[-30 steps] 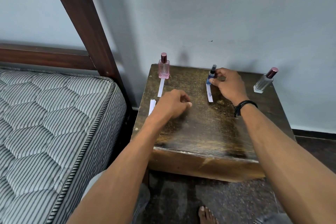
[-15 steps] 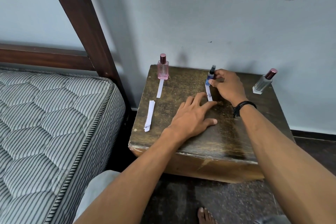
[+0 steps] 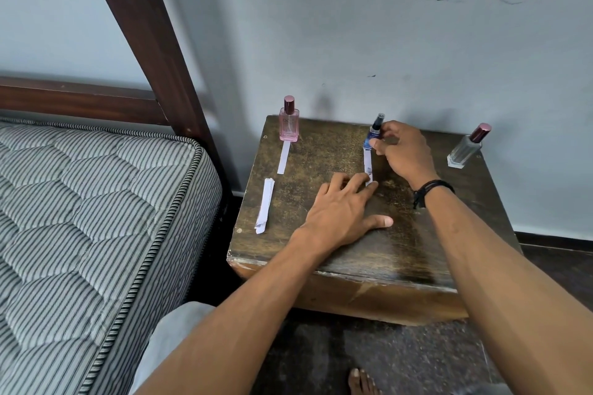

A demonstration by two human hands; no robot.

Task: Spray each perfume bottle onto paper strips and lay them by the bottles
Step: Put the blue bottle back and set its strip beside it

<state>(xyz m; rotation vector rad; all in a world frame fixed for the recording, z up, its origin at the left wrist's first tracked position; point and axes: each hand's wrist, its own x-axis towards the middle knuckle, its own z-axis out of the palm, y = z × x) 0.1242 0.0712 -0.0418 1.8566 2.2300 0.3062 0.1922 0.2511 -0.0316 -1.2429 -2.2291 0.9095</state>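
"Which step was it when you looked over?"

"The second bottle, I'd say. The right hand (image 3: 405,151) was curled round the small dark-blue spray bottle with the black nozzle (image 3: 376,129), which stood at the back of the worn dark wooden bedside table (image 3: 417,253). The left hand (image 3: 340,212) lay flat with its fingers straight, the fingertips pressing the near end of a narrow white paper strip (image 3: 368,165) that ran up to that bottle's foot."

"And the others?"

"The square pink glass bottle with the maroon cap (image 3: 289,126) stood back left with its own white strip (image 3: 283,157) laid just in front, so that one looked done. The clear glass bottle with the dark red cap (image 3: 467,149) stood back right, well apart, with no strip by it."

"So next?"

"By my reckoning: let go of the blue one, take a fresh piece from the little stack of spare white strips (image 3: 265,205) near the left edge, then reach for the clear bottle. Its cap would have to come off first, and paper that thin wants a light pinch."
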